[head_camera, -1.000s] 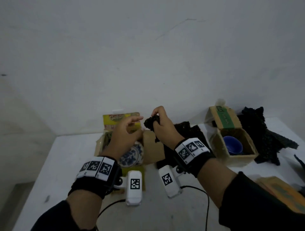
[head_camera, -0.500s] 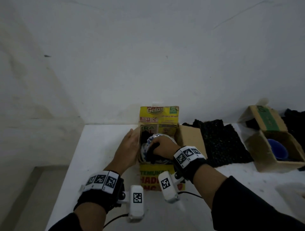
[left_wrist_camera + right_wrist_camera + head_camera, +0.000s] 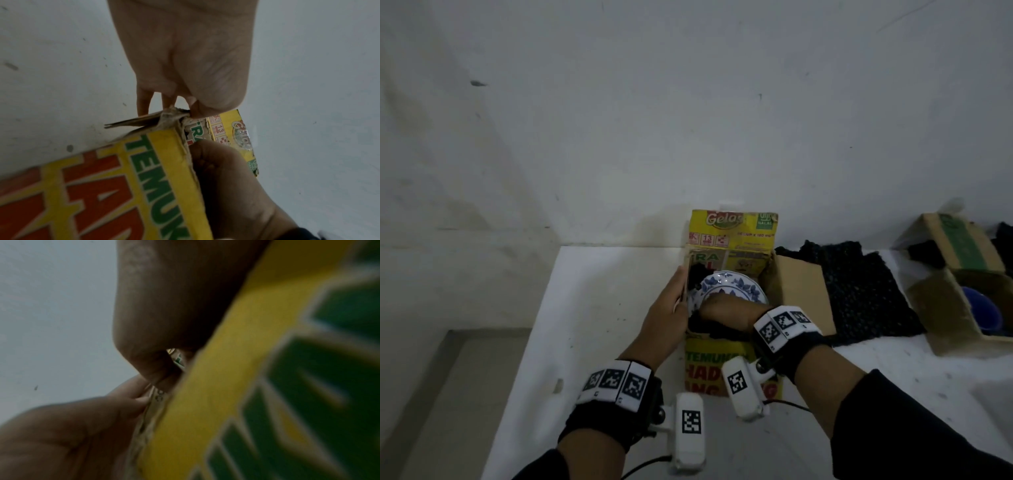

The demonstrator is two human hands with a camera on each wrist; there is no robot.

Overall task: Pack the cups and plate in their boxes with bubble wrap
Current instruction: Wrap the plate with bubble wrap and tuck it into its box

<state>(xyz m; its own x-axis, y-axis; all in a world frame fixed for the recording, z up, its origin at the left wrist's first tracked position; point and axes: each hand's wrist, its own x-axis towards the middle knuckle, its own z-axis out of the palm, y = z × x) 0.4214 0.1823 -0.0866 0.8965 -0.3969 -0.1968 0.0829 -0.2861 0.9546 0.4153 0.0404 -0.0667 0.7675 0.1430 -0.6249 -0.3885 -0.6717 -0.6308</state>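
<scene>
Fingers (image 3: 681,284) of the left hand (image 3: 666,318) lie straight against the outside of the yellow box's left flap, thumb on the flap's torn edge in the left wrist view, so it pinches that flap. Right hand (image 3: 726,308) reaches down into the yellow box (image 3: 732,233) at its near side, on dark bubble wrap (image 3: 709,330); its fingers are hidden, so I cannot tell their state. Inside sits the blue-and-white plate (image 3: 729,286), tilted, with wrap behind its left edge. On the white table (image 3: 592,308), a loose dark sheet (image 3: 866,294) lies just right of the box (its brown flap overlaps it), and farther right a blue cup (image 3: 981,310) sits in a brown box (image 3: 941,308).
</scene>
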